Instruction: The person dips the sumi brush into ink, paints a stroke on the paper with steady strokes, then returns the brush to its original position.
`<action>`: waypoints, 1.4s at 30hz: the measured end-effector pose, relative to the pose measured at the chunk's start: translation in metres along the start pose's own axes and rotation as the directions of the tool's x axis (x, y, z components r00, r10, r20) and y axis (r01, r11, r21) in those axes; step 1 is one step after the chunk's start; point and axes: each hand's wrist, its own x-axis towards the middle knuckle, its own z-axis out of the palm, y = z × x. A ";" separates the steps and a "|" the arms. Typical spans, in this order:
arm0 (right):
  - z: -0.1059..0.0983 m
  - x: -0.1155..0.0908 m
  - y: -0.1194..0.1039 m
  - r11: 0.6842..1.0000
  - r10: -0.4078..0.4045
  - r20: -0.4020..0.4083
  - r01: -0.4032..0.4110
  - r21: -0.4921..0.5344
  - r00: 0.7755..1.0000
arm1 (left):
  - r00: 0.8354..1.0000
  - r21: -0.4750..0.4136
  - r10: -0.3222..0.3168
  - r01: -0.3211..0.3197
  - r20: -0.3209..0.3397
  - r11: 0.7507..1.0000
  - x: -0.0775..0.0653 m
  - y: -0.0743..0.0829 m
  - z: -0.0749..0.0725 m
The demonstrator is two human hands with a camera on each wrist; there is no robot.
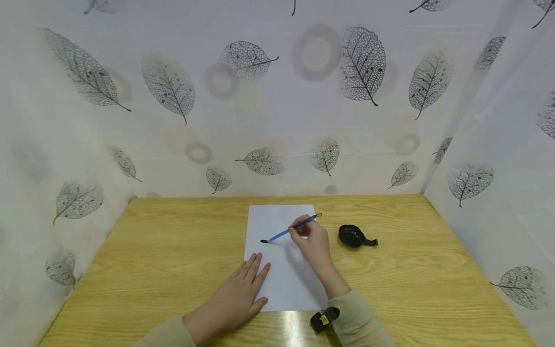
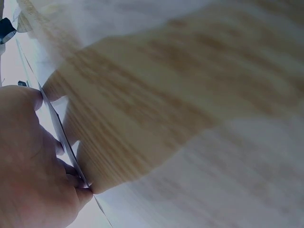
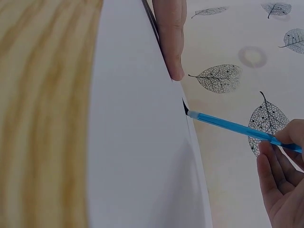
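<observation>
A blue-handled paintbrush [image 1: 281, 235] with a dark tip is pinched between the thumb and fingers of my right hand [image 1: 313, 241]. Its tip is over the upper left part of a white sheet of paper [image 1: 284, 284]; whether it touches, I cannot tell. In the right wrist view the paintbrush [image 3: 232, 126] slants with its black bristles towards the sheet. My left hand [image 1: 238, 294] lies flat with fingers spread on the paper's lower left edge. The left wrist view shows that hand [image 2: 38, 156] close up at the sheet's edge.
To the right of the paper, a small black dish with a handle [image 1: 352, 236] sits on the wooden table [image 1: 173, 241]. A black strap-like device [image 1: 324, 319] is at my right wrist. A leaf-patterned curtain [image 1: 277, 120] encloses the table's back and sides.
</observation>
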 end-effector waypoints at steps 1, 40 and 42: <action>0.000 0.000 0.000 1.000 0.000 0.000 0.000 -0.001 1.000 | 1.000 0.001 0.001 -0.001 0.000 1.000 0.000 0.000 0.000; -0.017 0.002 0.006 0.999 0.022 -0.052 -0.024 -0.034 0.998 | 1.000 0.003 0.008 -0.008 -0.008 1.000 0.000 -0.001 0.001; -0.019 0.002 0.007 0.999 0.012 -0.062 -0.014 -0.033 0.998 | 1.000 0.001 0.009 -0.009 -0.010 1.000 0.000 -0.001 0.000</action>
